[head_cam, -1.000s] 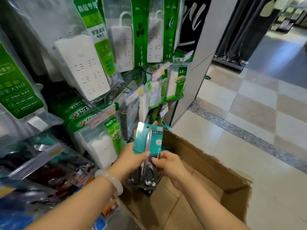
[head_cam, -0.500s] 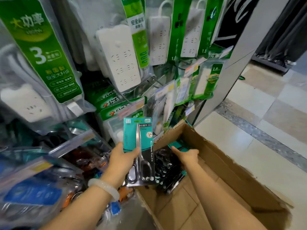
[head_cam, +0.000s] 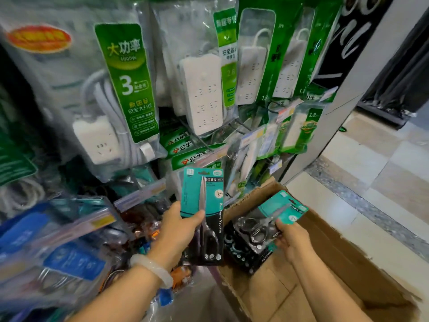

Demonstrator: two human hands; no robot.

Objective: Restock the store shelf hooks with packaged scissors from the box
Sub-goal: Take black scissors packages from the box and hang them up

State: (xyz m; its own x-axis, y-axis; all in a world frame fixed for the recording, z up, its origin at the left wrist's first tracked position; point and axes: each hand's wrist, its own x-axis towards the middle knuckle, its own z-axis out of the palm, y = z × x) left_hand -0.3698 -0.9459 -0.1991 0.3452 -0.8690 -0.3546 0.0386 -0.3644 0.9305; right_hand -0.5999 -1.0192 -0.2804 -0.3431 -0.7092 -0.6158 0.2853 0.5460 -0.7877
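My left hand [head_cam: 177,231] grips a teal-and-black scissors pack [head_cam: 204,214] and holds it upright in front of the lower shelf hooks. My right hand [head_cam: 291,238] holds a second scissors pack [head_cam: 276,217], tilted, just above the open cardboard box [head_cam: 348,263]. More black scissors packs [head_cam: 243,254] lie stacked in the box's left corner. A pale bangle sits on my left wrist.
White power strips in green packaging [head_cam: 199,94] hang on hooks above. Blue and clear packs [head_cam: 60,247] with price strips crowd the lower left hooks. A grey pillar [head_cam: 343,94] borders the display on the right, with tiled floor [head_cam: 383,173] beyond the box.
My right hand went into the box and came up with a second scissors pack. My left hand kept its pack upright, and the view swung left toward the shelf.
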